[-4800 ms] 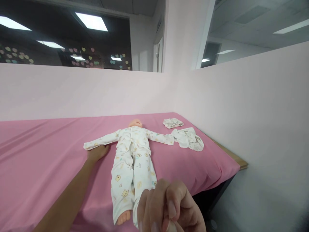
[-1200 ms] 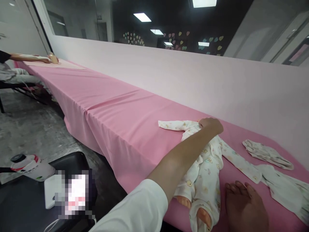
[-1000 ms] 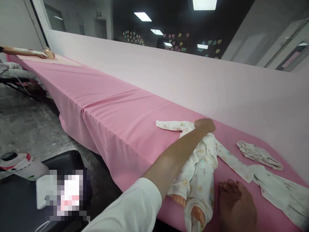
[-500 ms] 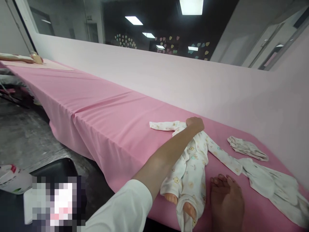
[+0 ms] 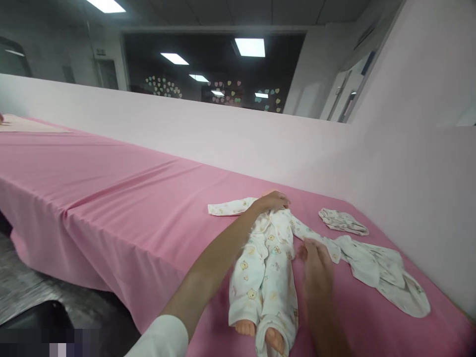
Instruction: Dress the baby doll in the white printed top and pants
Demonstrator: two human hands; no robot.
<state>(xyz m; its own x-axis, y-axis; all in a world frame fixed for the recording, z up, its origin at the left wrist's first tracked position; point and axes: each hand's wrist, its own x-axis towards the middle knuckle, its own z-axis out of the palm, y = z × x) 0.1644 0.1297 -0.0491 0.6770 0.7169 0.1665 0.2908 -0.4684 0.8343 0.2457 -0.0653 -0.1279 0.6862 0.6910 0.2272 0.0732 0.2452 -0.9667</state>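
Observation:
A doll in a white patterned suit [image 5: 273, 267] lies on its back on the pink-covered table [image 5: 156, 193], its feet toward me and its sleeves spread to both sides. My left hand [image 5: 274, 201] rests at the doll's neck and head, fingers bent over it; what they touch is hidden. Near the sleeve on the right, my right hand [image 5: 316, 263] is raised beside the doll, blurred, its fingers close together; whether it touches the cloth is unclear. Most of the doll's head is covered by my left hand.
Right of the doll lie a folded patterned cloth [image 5: 344, 221] and a spread white garment [image 5: 383, 272]. A white wall [image 5: 238, 144] with a window above runs behind the table. A black chair [image 5: 40, 317] stands at the lower left.
The view has turned right. My right hand has moved forward from beside the doll's legs to its sleeve, turning over from palm up. My left hand stays at the doll's neck.

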